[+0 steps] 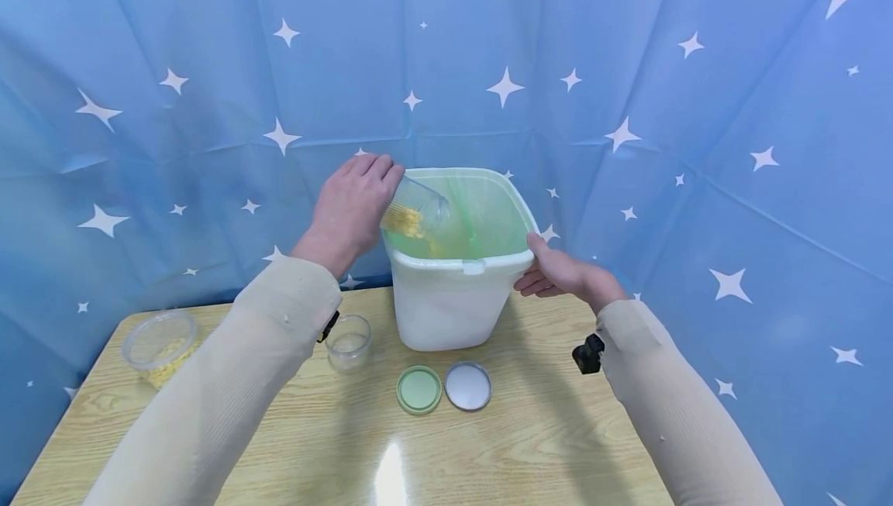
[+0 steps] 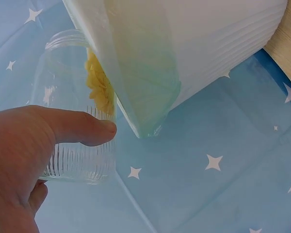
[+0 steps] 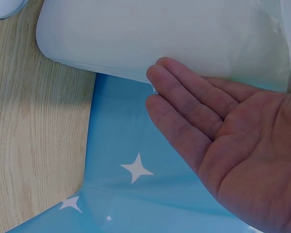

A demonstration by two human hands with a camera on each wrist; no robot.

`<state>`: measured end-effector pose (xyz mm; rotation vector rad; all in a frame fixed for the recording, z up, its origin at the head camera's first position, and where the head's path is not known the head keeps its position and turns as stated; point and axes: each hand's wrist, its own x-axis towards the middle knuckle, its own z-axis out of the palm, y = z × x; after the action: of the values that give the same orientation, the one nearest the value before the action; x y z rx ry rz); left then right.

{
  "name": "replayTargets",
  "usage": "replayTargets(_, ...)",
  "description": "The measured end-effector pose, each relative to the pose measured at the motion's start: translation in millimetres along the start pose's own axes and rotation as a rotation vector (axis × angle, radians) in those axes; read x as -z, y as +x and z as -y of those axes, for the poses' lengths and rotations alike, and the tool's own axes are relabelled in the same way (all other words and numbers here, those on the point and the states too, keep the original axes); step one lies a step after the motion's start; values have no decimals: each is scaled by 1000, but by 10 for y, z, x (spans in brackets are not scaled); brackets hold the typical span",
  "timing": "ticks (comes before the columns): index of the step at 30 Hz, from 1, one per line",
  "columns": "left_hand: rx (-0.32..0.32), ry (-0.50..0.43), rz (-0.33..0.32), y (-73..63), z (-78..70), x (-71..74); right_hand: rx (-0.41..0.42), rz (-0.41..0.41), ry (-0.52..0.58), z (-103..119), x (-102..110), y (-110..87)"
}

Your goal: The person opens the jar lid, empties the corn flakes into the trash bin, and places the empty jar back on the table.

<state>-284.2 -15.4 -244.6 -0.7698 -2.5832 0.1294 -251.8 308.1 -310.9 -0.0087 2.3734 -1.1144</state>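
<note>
- Cream sleeves point(image 1: 230, 374) nearest.
- Gripping ribbed jar point(image 1: 420, 197) of yellow pieces point(image 1: 402, 219) in left hand point(image 1: 359, 200), tilted over white bin point(image 1: 446, 308).
- Touching bin with right hand point(image 1: 563, 270), fingers straight.

two hands point(image 1: 354, 200) point(image 1: 563, 270), one bin point(image 1: 446, 304) – three clear containers point(image 1: 427, 194) point(image 1: 349, 337) point(image 1: 159, 342), two loose lids point(image 1: 419, 390) point(image 1: 468, 386)

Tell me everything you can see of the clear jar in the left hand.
The clear jar looks like glass or hard plastic; I can't tell which. Lengthwise ribs ring its base end, and its neck is ridged at the uncovered mouth. The left hand grips the base end. The jar is tipped over, mouth above the opening of the white bin, with yellow pieces along its lower side. Whether it touches the rim is unclear.
</note>
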Motion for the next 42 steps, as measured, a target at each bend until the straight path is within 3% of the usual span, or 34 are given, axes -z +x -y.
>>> replayTargets(22, -13, 0, -7, 26, -24, 61, 1, 7, 3, -6, 0, 13)
replayTargets(35, -60, 91, -5, 3, -19, 26, 6, 7, -4, -12, -8, 24)
replayTargets(42, -49, 54, -28, 9, -12, 33, 4, 7, -1, -19, -1, 22)
